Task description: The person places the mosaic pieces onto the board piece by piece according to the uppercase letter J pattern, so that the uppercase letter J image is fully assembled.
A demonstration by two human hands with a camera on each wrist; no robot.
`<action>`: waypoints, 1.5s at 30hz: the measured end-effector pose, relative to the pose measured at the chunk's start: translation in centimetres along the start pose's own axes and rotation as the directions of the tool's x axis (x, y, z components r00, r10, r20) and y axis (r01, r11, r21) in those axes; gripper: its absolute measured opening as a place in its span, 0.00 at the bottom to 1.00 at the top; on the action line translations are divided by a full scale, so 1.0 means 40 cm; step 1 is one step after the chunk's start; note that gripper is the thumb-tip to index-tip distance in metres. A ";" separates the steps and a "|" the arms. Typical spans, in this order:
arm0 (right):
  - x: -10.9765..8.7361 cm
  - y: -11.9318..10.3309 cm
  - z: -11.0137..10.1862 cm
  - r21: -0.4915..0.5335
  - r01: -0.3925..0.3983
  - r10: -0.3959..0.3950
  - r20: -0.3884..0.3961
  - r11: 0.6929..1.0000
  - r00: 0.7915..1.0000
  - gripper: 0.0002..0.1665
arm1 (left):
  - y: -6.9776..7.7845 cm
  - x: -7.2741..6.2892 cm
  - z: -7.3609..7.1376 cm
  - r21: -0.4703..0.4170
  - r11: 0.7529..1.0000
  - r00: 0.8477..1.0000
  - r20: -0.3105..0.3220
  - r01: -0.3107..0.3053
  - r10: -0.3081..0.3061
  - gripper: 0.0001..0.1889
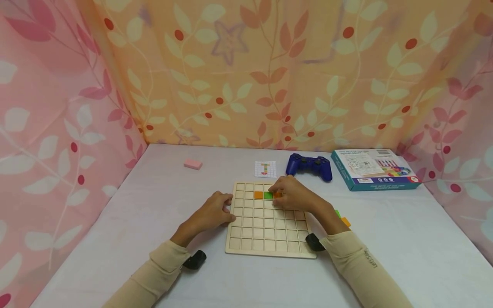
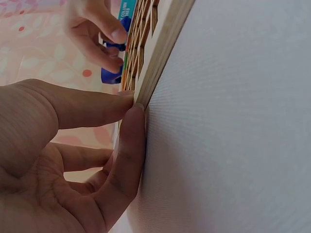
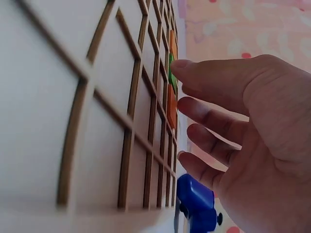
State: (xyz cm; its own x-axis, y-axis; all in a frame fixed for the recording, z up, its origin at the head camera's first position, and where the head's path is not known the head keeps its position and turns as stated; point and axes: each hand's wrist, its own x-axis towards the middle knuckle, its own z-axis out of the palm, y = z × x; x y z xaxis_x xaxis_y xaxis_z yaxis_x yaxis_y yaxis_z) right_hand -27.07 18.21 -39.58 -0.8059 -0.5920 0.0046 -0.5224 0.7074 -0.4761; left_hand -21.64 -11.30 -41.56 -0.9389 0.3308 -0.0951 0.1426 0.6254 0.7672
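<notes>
A square wooden grid board (image 1: pixel 269 222) lies on the white table. In its second row from the back sit an orange tile (image 1: pixel 259 195), a green tile (image 1: pixel 268 195) and another orange tile (image 3: pixel 171 108), side by side. My left hand (image 1: pixel 213 211) pinches the board's left edge; the left wrist view has the thumb (image 2: pixel 97 104) on top and the index finger (image 2: pixel 129 145) against the side. Over the tiles is my right hand (image 1: pixel 292 193), its fingers loosely bent. Its thumb tip (image 3: pixel 184 68) is right at the green tile in the right wrist view, with nothing held.
Behind the board lie a small card (image 1: pixel 265 169) with a coloured J on a grid and a blue game controller (image 1: pixel 309 167). A box (image 1: pixel 375 169) stands back right, a pink block (image 1: pixel 193 164) back left. Loose tiles (image 1: pixel 345 221) lie partly hidden behind the right forearm.
</notes>
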 end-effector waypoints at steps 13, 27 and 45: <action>-0.154 0.065 -0.060 0.075 -0.126 0.131 -0.058 0.989 0.990 0.20 | 0.002 0.002 0.001 0.013 1.000 1.000 -0.005 -0.014 0.014 0.37; -0.326 0.137 -0.102 0.046 -0.289 0.291 -0.061 0.956 0.955 0.21 | -0.002 0.005 0.001 -0.003 1.000 1.000 -0.007 0.004 -0.004 0.37; -0.431 0.166 -0.096 0.009 -0.344 0.344 -0.047 0.939 0.938 0.25 | -0.003 0.003 0.008 -0.066 0.998 1.000 0.002 0.016 -0.016 0.35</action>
State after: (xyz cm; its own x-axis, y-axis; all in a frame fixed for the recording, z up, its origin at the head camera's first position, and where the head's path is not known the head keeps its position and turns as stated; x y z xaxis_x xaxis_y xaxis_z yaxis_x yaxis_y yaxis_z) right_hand -17.73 34.59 -39.44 -0.9486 -0.2935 -0.1187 -0.2103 0.8645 -0.4565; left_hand -21.67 -11.11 -41.85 -0.9405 0.3220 -0.1088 0.1062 0.5824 0.8059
